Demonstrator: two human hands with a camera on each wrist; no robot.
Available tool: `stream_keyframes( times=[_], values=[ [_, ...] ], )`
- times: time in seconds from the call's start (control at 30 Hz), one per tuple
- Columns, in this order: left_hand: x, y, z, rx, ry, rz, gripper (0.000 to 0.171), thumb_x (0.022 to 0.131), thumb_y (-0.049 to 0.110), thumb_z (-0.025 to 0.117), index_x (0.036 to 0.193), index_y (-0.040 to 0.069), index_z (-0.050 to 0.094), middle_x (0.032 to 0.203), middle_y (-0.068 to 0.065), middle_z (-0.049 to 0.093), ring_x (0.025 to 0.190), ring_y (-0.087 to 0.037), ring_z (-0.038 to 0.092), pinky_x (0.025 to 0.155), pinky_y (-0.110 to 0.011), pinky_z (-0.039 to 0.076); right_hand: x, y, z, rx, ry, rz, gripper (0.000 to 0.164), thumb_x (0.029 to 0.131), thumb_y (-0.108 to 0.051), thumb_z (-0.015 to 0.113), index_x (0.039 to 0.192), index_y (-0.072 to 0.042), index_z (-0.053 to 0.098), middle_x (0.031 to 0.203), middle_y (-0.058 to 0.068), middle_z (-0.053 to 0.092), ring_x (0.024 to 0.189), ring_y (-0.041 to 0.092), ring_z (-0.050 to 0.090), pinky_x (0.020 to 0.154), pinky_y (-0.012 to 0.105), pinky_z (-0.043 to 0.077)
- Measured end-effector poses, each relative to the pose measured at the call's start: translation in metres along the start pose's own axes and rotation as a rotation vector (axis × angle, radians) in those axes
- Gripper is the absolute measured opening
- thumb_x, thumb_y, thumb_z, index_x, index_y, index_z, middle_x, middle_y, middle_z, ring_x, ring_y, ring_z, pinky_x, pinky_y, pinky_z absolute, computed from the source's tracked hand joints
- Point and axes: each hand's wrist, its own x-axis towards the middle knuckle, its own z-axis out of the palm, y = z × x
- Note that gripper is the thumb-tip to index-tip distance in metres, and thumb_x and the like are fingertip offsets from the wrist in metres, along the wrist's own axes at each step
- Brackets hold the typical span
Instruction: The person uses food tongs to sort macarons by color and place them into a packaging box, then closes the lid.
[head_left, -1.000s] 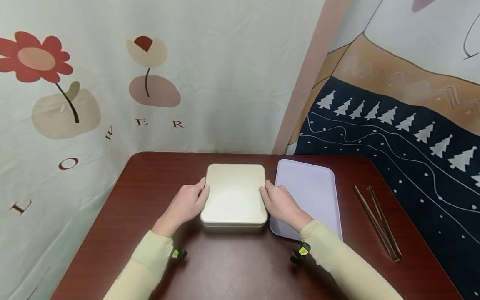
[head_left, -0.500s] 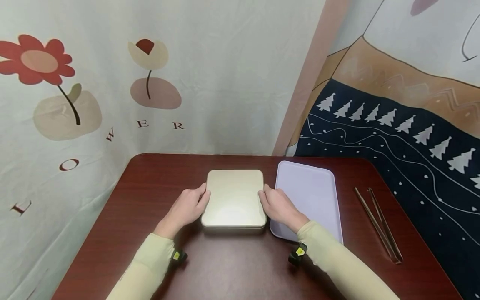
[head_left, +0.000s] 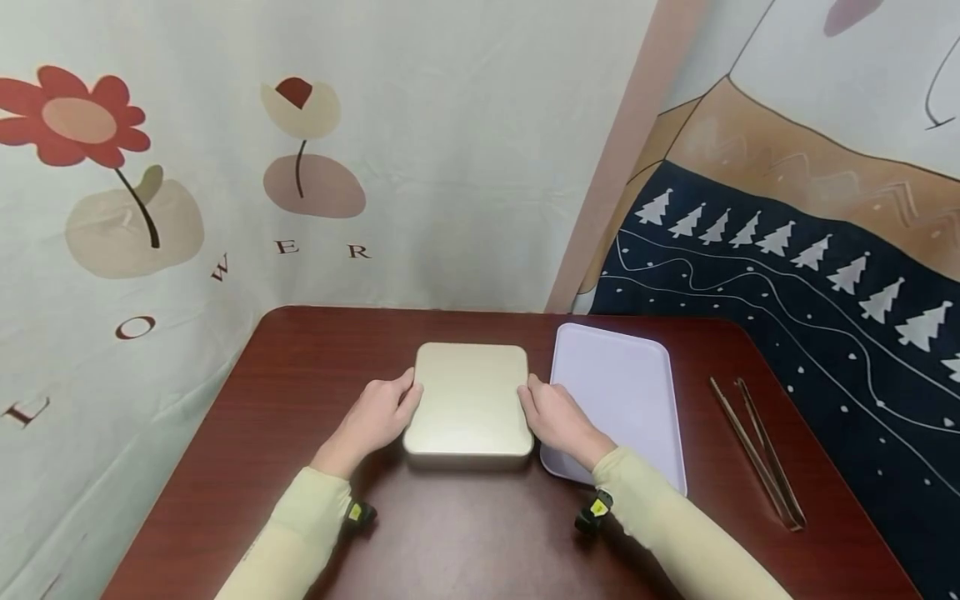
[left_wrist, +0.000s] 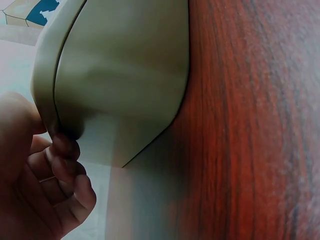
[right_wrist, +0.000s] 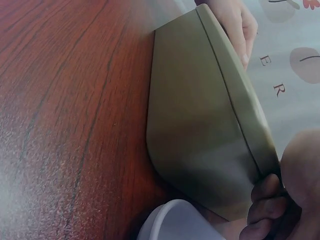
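Note:
A pale gold, rounded rectangular tin (head_left: 471, 404) stands on the dark red-brown table, its lid on. My left hand (head_left: 378, 412) grips the lid's left edge, thumb along the top. On the opposite edge, my right hand (head_left: 561, 417) holds the lid the same way, its forearm reaching over a lilac tray (head_left: 618, 375). A thin dark seam runs between the lid and the tin's body (left_wrist: 125, 60) in the left wrist view. Curled fingers (right_wrist: 267, 207) touch the lid's rim in the right wrist view. The tin's contents are hidden.
Metal tongs (head_left: 765, 467) lie with their arms spread on the right of the table (head_left: 465, 542). The tray lies close beside the tin's right side. Printed curtains (head_left: 465, 167) hang behind the table's far edge.
The lid has come down onto the tin with both hands still gripping it; its far edge now sits lower in the head view. Tray and tongs stay in place.

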Motion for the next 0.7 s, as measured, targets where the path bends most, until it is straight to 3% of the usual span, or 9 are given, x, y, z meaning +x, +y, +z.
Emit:
stream_keyframes(
  times=[0.2, 0.43, 0.6, 0.7],
  values=[
    [0.0041, -0.0007, 0.0022, -0.038, 0.01, -0.026, 0.048, 0.11, 0.023, 0.054, 0.139, -0.016, 0.058, 0.135, -0.03, 0.065, 0.126, -0.041, 0.065, 0.106, -0.054, 0.054, 0.0037, 0.0009, 0.0012, -0.025, 0.005, 0.011, 0.028, 0.112, -0.017, 0.046, 0.089, -0.005, 0.058, 0.062, 0.001, 0.048, 0.059, 0.02, 0.053, 0.06, 0.042, 0.051],
    [0.0025, -0.0015, 0.0028, -0.044, 0.011, -0.032, 0.049, 0.11, 0.024, 0.053, 0.139, -0.015, 0.058, 0.135, -0.03, 0.065, 0.125, -0.042, 0.065, 0.106, -0.055, 0.053, 0.0032, 0.0014, 0.0017, -0.023, -0.006, 0.015, 0.029, 0.112, -0.018, 0.045, 0.091, -0.005, 0.059, 0.063, 0.001, 0.05, 0.062, 0.021, 0.056, 0.062, 0.044, 0.052],
    [0.0024, -0.0026, 0.0028, -0.04, 0.014, -0.021, 0.048, 0.11, 0.022, 0.052, 0.141, -0.015, 0.057, 0.136, -0.03, 0.064, 0.125, -0.043, 0.065, 0.106, -0.055, 0.053, 0.0038, 0.0008, -0.0017, -0.004, -0.028, 0.019, 0.031, 0.113, -0.019, 0.043, 0.101, 0.001, 0.064, 0.071, 0.006, 0.059, 0.071, 0.023, 0.063, 0.068, 0.046, 0.056],
    [0.0022, -0.0032, 0.0018, -0.024, 0.003, -0.003, 0.048, 0.111, 0.021, 0.051, 0.141, -0.015, 0.056, 0.136, -0.03, 0.063, 0.125, -0.043, 0.065, 0.106, -0.055, 0.053, 0.0033, 0.0003, -0.0037, -0.005, -0.042, 0.024, 0.037, 0.113, -0.02, 0.043, 0.118, 0.009, 0.065, 0.092, 0.019, 0.071, 0.091, 0.031, 0.072, 0.082, 0.05, 0.06]
  ],
)
